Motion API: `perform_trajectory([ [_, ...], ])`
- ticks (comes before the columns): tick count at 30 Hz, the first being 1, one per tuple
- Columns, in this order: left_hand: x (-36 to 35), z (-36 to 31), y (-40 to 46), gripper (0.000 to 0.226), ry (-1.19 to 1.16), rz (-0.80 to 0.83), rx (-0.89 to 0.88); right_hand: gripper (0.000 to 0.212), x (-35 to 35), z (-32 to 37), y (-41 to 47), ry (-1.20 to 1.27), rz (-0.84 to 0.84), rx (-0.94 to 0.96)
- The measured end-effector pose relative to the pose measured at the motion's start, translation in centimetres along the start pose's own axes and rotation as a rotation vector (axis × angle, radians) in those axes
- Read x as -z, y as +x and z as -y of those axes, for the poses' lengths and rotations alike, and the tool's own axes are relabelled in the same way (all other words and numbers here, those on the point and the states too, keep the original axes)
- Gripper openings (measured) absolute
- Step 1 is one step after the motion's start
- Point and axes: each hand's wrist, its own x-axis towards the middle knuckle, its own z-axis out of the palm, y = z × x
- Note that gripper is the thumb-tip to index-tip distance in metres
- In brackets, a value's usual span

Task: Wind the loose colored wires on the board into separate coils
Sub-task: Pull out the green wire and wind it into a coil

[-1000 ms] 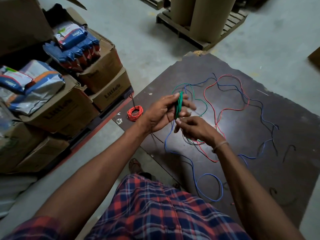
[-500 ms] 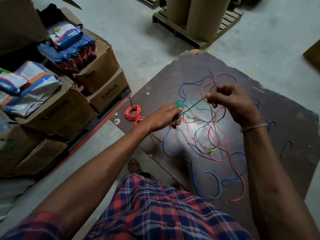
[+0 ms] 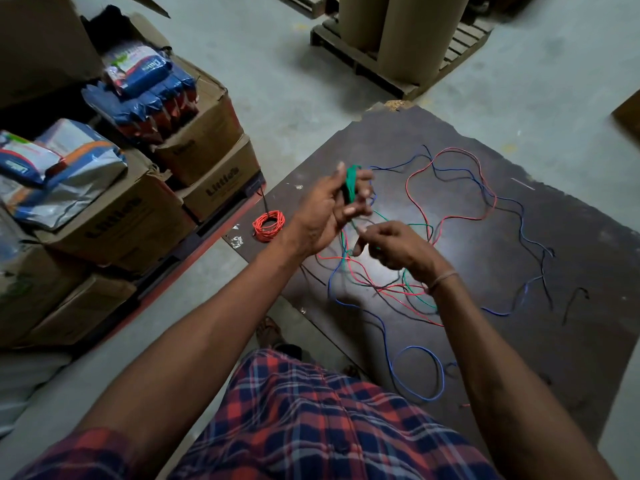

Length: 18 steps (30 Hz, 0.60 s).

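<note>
My left hand [image 3: 323, 209] holds a partly wound green wire coil [image 3: 350, 183] upright between its fingers, above the dark board [image 3: 571, 341]. Just below and to the right, my right hand [image 3: 398, 249] pinches the loose green strand that trails down into the tangle. Loose red wire [image 3: 450, 154], blue wire [image 3: 415, 396] and black wire [image 3: 547, 258] lie tangled across the board. A finished orange-red coil [image 3: 268, 225] rests at the board's left corner.
Stacked cardboard boxes [image 3: 114, 223] with blue packets on top stand to the left on a red pallet. Cardboard tubes [image 3: 408, 32] on a wooden pallet stand behind the board. My checked-cloth lap [image 3: 311, 420] fills the bottom. Grey concrete floor surrounds the board.
My right hand has come back down from its raised pull over the board to just under the left hand. The left hand has turned upright with the green coil.
</note>
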Motion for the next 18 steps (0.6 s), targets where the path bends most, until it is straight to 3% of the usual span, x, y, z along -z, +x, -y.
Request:
perform_trajectory([
  [3, 1.3, -0.2, 1.6, 0.041, 0.079, -0.256, -0.101, 0.041, -0.7, 0.6, -1.7, 0.011, 0.063, 0.038],
  [5, 2.3, -0.2, 2.0, 0.049, 0.414, -0.391, -0.122, 0.033, 0.0, 1.3, -2.6, -0.028, 0.074, 0.104],
  [8, 3.0, 0.2, 1.4, 0.059, 1.011, -0.410, -0.134, 0.026, 2.0, 2.8, -3.7, -0.026, 0.103, 0.233],
  [10, 3.3, 0.4, 1.0, 0.054, 1.185, -0.360, -0.119, 0.024, 3.5, 3.5, -4.0, 0.093, 0.081, 0.311],
  [14, 2.8, 0.9, 0.5, 0.049, 1.158, -0.094, 0.005, 0.021, 5.9, 3.9, -3.8, 0.413, 0.079, 0.322],
  [18, 1.0, -0.1, -0.2, 0.051, 0.678, 0.101, 0.163, 0.021, 6.9, 3.4, -2.3, 0.559, -0.015, 0.300],
])
